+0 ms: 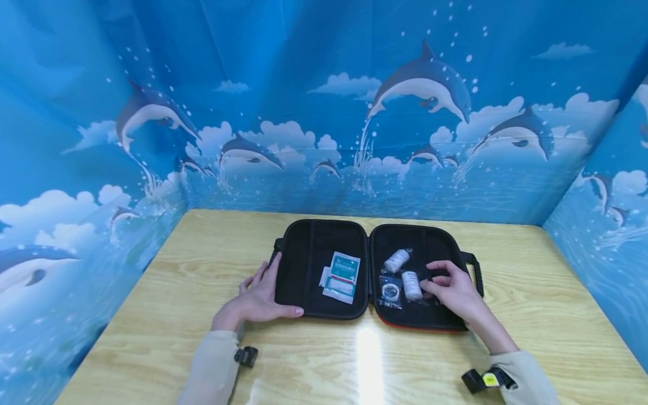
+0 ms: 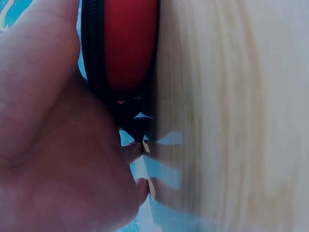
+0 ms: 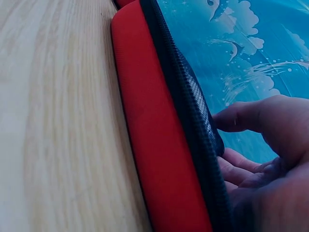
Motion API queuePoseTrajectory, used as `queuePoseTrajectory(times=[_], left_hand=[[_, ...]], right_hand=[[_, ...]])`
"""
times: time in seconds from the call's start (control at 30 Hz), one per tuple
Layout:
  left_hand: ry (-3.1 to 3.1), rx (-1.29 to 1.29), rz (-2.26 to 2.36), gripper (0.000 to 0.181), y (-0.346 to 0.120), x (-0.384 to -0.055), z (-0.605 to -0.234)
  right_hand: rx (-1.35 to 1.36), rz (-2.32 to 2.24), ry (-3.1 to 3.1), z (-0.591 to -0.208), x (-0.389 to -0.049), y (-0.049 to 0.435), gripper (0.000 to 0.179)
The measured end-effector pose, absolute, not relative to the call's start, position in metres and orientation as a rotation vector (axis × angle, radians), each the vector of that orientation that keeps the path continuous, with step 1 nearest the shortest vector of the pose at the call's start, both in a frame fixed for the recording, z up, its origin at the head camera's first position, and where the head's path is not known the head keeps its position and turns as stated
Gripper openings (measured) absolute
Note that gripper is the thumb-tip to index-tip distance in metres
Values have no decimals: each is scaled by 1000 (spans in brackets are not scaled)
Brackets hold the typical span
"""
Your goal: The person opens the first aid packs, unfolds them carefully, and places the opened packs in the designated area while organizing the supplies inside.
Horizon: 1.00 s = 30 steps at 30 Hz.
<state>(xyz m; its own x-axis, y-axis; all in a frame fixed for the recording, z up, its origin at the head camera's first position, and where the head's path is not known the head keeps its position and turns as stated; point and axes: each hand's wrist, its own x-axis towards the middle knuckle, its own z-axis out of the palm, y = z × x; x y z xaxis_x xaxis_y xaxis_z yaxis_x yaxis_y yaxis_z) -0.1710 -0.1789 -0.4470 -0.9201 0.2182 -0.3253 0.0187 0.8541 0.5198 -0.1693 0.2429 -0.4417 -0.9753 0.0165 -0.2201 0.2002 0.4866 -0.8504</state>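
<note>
A zip-up case [image 1: 291,281] with a black inside and a red shell lies unfolded on the table in the head view. My left hand [image 1: 260,298] rests spread at its near left corner, thumb along the front edge and fingers by the left side. In the right half, my right hand [image 1: 455,289] pinches a dark mesh pocket [image 3: 195,92], which stands above the zip in the right wrist view. Beside the right thumb is a white bottle [image 1: 412,285]. Another small white bottle [image 1: 397,260] and a bagged white roll [image 1: 390,292] lie left of it.
Green-and-white packets [image 1: 343,275] lie in the case's left half. A black carry handle [image 1: 476,273] sticks out on the right. The wooden table [image 1: 314,360] meets a blue dolphin-print curtain [image 1: 283,185] at the back and sides.
</note>
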Motion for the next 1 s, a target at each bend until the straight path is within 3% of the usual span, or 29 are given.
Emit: queuePoseTrajectory(times=[1.0], left_hand=[[2655, 173, 748, 139, -178, -170, -447]], right_hand=[[146, -1293, 2613, -439, -170, 238, 56]])
